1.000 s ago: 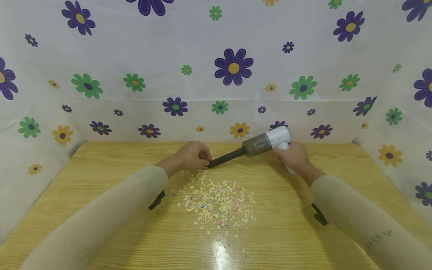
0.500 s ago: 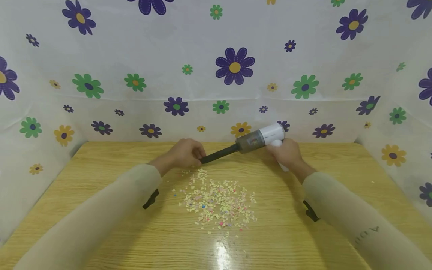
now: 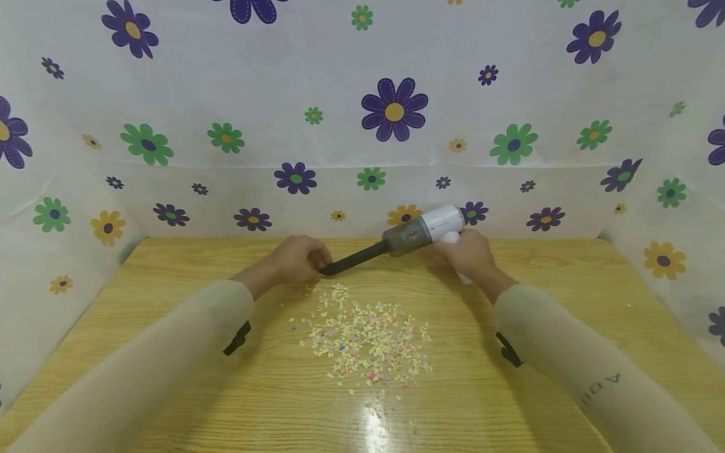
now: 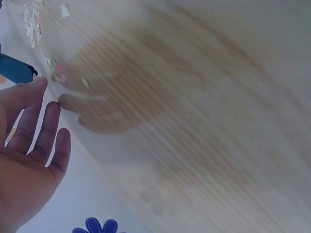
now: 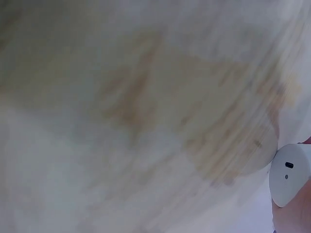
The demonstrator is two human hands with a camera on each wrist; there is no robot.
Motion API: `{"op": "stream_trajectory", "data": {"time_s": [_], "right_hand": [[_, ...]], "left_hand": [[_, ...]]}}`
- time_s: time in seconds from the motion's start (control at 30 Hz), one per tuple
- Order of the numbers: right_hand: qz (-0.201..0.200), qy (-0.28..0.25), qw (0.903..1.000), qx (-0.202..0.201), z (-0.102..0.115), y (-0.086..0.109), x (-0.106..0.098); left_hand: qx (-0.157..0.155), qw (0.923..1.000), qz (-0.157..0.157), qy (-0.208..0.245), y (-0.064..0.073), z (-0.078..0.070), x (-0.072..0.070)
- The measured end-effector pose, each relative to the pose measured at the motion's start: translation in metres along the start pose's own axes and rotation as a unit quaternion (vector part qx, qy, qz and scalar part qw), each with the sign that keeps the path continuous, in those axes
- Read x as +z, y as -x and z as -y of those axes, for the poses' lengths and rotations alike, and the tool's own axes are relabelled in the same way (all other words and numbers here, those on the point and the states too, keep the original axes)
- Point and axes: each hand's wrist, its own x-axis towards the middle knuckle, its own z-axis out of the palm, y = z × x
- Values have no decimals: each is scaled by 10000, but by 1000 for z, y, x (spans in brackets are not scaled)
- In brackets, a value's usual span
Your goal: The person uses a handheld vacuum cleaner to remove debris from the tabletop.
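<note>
My right hand (image 3: 471, 251) grips the handle of a white handheld vacuum cleaner (image 3: 443, 221), which has a smoky see-through dust cup and a long dark nozzle (image 3: 358, 257). The vacuum slants down to the left, close over the far part of the table. At the nozzle's tip, my left hand (image 3: 297, 259) pinches with thumb and fingertip, its other fingers loosely bent in the left wrist view. Just in front of both hands lies a scattered patch of confetti (image 3: 370, 343), mostly pale yellow with pink and blue bits. Only the vacuum's white end (image 5: 287, 172) shows in the right wrist view.
The wooden table (image 3: 170, 302) runs back to a white cloth (image 3: 340, 69) printed with flowers, which also hangs at both sides. A few stray bits lie apart from the confetti patch. Dark straps show under both sleeves.
Both hands and the vacuum have shifted steadily left together, with the nozzle tip staying at the left fingertips. The main confetti patch looks much the same.
</note>
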Motion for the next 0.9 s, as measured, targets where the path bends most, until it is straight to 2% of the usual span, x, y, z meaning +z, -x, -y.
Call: {"op": "stream_trajectory", "data": {"time_s": [0.13,0.33,0.63,0.83,0.9], "right_hand": [[-5,-10,10000,-50,7,2,2],[101,-211,9996,-154,21,5,13],[251,-107,9992,-299,37,8,24],[367,-108,9985,-401,44,9,32],[404,-112,9980,-472,47,10,34]], "left_hand": [[122,9999,-12,27,8,8,-4],[147,9999,-56,24,20,17,-12],[365,9990,258,-47,37,33,-20],[452,9984,268,-193,51,41,-21],[390,9987,268,-171,58,41,-21]]}}
